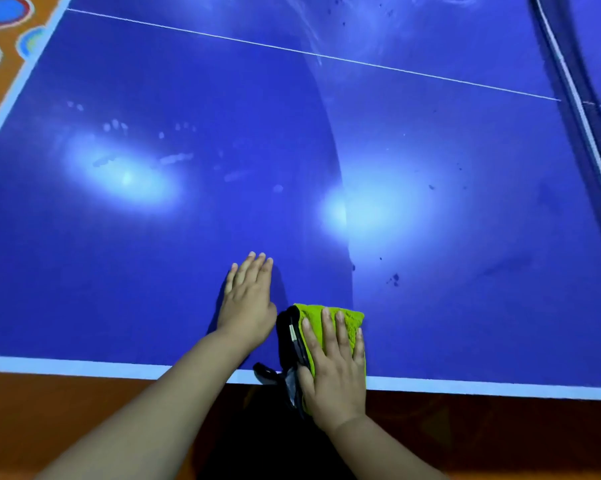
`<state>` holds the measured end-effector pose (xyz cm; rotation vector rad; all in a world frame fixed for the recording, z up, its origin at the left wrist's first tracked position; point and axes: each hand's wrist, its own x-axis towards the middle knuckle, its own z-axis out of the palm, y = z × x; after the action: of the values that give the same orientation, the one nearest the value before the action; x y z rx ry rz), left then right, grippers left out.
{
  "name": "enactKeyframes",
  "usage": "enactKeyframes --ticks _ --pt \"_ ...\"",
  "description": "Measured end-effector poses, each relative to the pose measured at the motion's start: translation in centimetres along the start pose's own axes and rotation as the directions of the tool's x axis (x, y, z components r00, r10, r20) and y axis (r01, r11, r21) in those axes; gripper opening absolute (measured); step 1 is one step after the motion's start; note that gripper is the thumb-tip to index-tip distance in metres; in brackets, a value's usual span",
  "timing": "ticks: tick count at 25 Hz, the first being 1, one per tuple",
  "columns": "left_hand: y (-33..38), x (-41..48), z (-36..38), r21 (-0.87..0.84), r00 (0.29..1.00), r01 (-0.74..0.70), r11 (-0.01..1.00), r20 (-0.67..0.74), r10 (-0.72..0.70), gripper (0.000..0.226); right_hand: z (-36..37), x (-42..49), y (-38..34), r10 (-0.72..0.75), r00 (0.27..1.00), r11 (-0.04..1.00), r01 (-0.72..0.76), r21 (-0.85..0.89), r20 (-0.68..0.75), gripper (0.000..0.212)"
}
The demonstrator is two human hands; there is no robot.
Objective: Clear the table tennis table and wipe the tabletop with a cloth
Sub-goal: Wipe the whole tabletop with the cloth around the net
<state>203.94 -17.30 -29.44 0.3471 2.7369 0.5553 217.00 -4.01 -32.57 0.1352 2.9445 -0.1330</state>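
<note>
Lying under right hand [333,372], cloth [349,320] beside left hand [247,303]

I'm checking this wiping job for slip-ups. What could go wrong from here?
1. The left hand rests bare and flat on the tabletop, so it may leave fresh prints like the smudges farther out.
2. The cloth under the right hand hangs partly over the near edge and might slip off.
3. The dark specks to the right could smear rather than lift.
</note>
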Motion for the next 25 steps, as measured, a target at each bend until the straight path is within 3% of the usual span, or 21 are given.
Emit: enactKeyframes --ticks 5,9,14,19,25 --pt "0.1 2.5 -0.1 -0.024 0.999 0.023 0.999 -0.048 -0.024 0.065 -1.0 5.3 0.0 0.084 0.996 0.996 -0.084 -0.01 -0.005 0.069" --pt "0.4 6.8 -0.9 -0.062 0.99 0.063 0.996 -0.126 -0.07 0.058 -2.5 14.6 1.3 0.117 0.991 0.993 -0.118 -0.005 -0.06 0.068" --pt "1.6 14.8 -1.9 -0.052 0.984 0.091 0.994 -0.151 -0.098 0.062 -5.6 28.0 3.0 0.116 0.993 0.993 -0.116 0.023 0.005 0.065" --pt "3.7 22.6 -2.9 -0.059 0.98 0.187 0.981 -0.058 -0.19 0.071 -7.4 40.0 4.4 0.068 0.997 0.998 -0.068 0.015 -0.024 0.062" --pt "5.0 26.4 -2.4 0.093 0.927 0.304 0.948 0.199 -0.317 0.116 -9.3 52.9 5.6 0.014 0.999 1.0 -0.013 0.004 -0.05 0.066"
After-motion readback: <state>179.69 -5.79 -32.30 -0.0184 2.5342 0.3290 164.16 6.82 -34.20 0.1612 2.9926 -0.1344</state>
